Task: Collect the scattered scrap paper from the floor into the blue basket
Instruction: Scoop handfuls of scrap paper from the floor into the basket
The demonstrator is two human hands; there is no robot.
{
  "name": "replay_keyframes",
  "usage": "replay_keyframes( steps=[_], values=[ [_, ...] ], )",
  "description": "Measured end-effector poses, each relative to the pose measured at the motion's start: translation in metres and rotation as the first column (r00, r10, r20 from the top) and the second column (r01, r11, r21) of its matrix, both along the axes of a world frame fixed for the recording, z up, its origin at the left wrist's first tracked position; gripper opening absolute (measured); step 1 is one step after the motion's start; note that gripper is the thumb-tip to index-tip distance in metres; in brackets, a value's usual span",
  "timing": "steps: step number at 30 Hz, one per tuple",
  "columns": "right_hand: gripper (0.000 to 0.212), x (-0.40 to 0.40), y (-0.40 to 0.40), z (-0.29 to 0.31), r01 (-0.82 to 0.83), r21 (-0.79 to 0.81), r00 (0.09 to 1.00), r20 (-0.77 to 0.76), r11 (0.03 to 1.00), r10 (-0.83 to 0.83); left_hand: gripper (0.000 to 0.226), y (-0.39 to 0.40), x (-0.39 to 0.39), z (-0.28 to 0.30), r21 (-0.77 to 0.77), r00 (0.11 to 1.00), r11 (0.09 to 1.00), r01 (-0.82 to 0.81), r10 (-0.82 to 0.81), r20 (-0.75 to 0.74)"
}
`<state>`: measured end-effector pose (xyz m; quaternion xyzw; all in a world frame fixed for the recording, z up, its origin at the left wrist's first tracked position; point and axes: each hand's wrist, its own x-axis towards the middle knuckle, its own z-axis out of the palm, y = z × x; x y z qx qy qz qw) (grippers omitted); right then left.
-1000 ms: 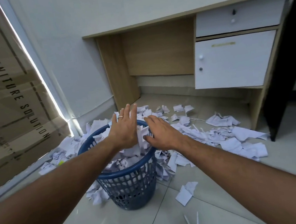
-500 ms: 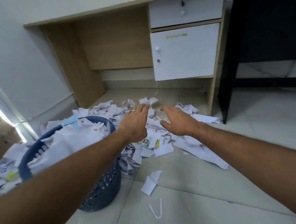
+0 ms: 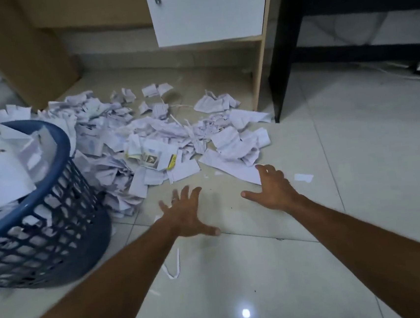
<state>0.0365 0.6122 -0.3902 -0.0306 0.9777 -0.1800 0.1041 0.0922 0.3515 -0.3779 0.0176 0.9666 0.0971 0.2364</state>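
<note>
my hands (image 3: 187,213) (image 3: 273,191) spread empty over the tiles — scrap paper (image 3: 166,140) just ahead, right fingertips at its near edge, basket (image 3: 53,199) to my left.

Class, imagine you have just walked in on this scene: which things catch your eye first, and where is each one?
First comes the heap of torn scrap paper spread over the tiled floor in front of the desk. At the left edge stands the blue basket, already piled high with paper. In the foreground the left hand and the right hand reach out, fingers spread and empty, toward the heap's near edge.
</note>
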Motion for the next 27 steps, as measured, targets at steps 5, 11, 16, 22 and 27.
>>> replay_keyframes(
  steps=[5,11,16,22,27],
  values=[
    [0.125,-0.024,0.006,-0.042,0.052,0.135,0.999,-0.022,0.989,-0.050,0.159,-0.033,0.022,-0.051,-0.151,0.991,0.988,0.003,0.017,0.132],
    [0.125,-0.085,-0.024,-0.053,-0.035,0.153,0.967,-0.246,0.988,0.073,0.146,-0.059,0.020,-0.089,-0.149,0.973,0.968,0.203,-0.216,-0.078],
    [0.124,-0.135,-0.055,-0.057,-0.067,0.202,0.967,-0.228,0.977,0.113,0.118,-0.063,0.005,-0.095,-0.007,0.959,0.983,0.181,-0.178,-0.221],
    [0.110,-0.154,-0.059,-0.073,-0.036,0.193,0.999,0.010,0.980,0.035,0.110,-0.064,-0.053,-0.090,0.151,0.953,0.988,0.026,0.021,-0.303],
    [0.044,-0.133,-0.072,-0.081,-0.002,0.265,0.961,-0.267,0.964,0.075,0.130,-0.056,-0.104,-0.068,-0.119,0.896,0.988,-0.097,0.034,-0.443]
  ],
)
